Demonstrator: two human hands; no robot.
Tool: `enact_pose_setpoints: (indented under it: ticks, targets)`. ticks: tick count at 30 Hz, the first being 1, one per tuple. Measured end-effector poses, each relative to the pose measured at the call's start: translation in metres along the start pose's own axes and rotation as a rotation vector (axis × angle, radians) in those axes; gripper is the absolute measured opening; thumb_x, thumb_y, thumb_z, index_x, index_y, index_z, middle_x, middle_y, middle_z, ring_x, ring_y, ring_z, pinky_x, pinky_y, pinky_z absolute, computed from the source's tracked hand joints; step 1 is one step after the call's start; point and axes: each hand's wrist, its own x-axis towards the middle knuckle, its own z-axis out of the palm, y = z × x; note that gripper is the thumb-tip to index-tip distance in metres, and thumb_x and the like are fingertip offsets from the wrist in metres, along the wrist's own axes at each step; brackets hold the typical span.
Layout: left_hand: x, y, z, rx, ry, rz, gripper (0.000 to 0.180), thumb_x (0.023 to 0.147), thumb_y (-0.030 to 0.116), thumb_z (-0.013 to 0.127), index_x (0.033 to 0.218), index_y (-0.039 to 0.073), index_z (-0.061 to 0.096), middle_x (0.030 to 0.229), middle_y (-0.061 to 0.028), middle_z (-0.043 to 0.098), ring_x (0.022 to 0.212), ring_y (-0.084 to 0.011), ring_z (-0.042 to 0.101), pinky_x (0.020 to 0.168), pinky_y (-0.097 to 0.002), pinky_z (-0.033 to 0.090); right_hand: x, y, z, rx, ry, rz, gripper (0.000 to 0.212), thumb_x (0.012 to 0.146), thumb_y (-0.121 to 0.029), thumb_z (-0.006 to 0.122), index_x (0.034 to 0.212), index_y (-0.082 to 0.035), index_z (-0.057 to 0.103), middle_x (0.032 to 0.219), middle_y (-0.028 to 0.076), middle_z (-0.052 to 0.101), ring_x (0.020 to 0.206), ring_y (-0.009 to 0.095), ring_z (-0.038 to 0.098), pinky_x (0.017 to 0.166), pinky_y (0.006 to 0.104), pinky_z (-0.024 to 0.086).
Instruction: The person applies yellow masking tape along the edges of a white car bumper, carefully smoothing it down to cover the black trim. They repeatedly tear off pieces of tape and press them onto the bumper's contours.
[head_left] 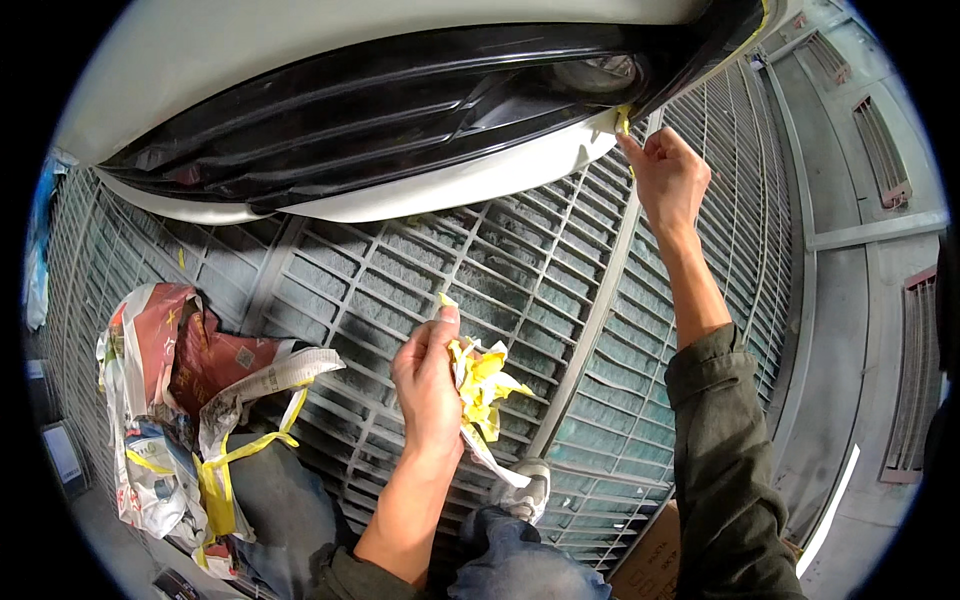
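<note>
My outstretched right grip [672, 182] pinches a yellow strip [623, 118] at the white bumper [510, 177]; my left grip [428, 388], nearer me, clutches crumpled tape [484, 382].

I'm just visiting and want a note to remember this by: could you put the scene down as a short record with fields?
Left hand: the left hand holds a crumpled yellow wad
Right hand: the right hand is at a yellow strip; whether it pinches it is unclear
Vehicle: white bumper, black grille
Floor: metal grating
Lower left: crumpled printed paper with yellow tape
Clothing: dark sleeves, one shoe visible
</note>
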Motion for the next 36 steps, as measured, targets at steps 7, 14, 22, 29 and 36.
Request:
enact_pose_setpoints:
  ticks: [7, 14, 22, 29, 36]
  targets:
    - [0.0, 0.003, 0.001, -0.043, 0.015, -0.011, 0.03, 0.093, 0.027, 0.063, 0.071, 0.009, 0.054, 0.061, 0.0031, 0.05, 0.052, -0.0055, 0.048, 0.048, -0.0216, 0.04, 0.002, -0.001, 0.012, -0.057, 0.043, -0.057, 0.027, 0.071, -0.029, 0.08, 0.089, -0.01, 0.071, 0.065, 0.006, 0.063, 0.056, 0.02, 0.06, 0.055, 0.0332, 0.047]
    - [0.004, -0.002, -0.006, -0.018, 0.0, 0.011, 0.025, 0.092, 0.027, 0.062, 0.073, 0.013, 0.054, 0.062, 0.0051, 0.049, 0.053, -0.0062, 0.05, 0.05, -0.022, 0.042, 0.003, 0.005, 0.036, 0.01, 0.109, -0.109, 0.01, 0.08, -0.014, 0.068, 0.088, -0.009, 0.07, 0.073, 0.013, 0.066, 0.064, 0.028, 0.065, 0.059, 0.0337, 0.049]
    - [0.003, -0.005, -0.005, -0.015, 0.013, 0.005, 0.023, 0.092, 0.026, 0.062, 0.075, 0.012, 0.054, 0.065, 0.0049, 0.049, 0.056, -0.0068, 0.051, 0.052, -0.0225, 0.043, 0.0, 0.012, 0.031, 0.334, -0.038, 0.061, 0.012, 0.082, -0.01, 0.07, 0.088, 0.0, 0.07, 0.063, 0.008, 0.064, 0.055, 0.009, 0.056, 0.055, 0.0252, 0.044]
    - [0.003, 0.001, -0.003, -0.063, 0.005, -0.008, 0.024, 0.093, 0.026, 0.062, 0.075, 0.012, 0.053, 0.064, 0.0045, 0.048, 0.055, -0.0069, 0.051, 0.051, -0.0227, 0.042, -0.001, 0.021, 0.028, 0.416, -0.107, 0.163, 0.012, 0.082, -0.01, 0.071, 0.085, 0.002, 0.07, 0.064, 0.004, 0.064, 0.056, 0.006, 0.052, 0.053, 0.022, 0.042]
    - [0.005, -0.005, -0.006, -0.033, 0.012, 0.009, 0.03, 0.093, 0.028, 0.062, 0.071, 0.01, 0.053, 0.064, 0.0044, 0.048, 0.055, -0.0046, 0.046, 0.05, -0.0215, 0.038, -0.061, 0.021, 0.012, 0.477, -0.149, 0.21, 0.019, 0.086, -0.019, 0.07, 0.086, 0.001, 0.069, 0.067, 0.003, 0.065, 0.057, 0.006, 0.055, 0.05, 0.0225, 0.044]
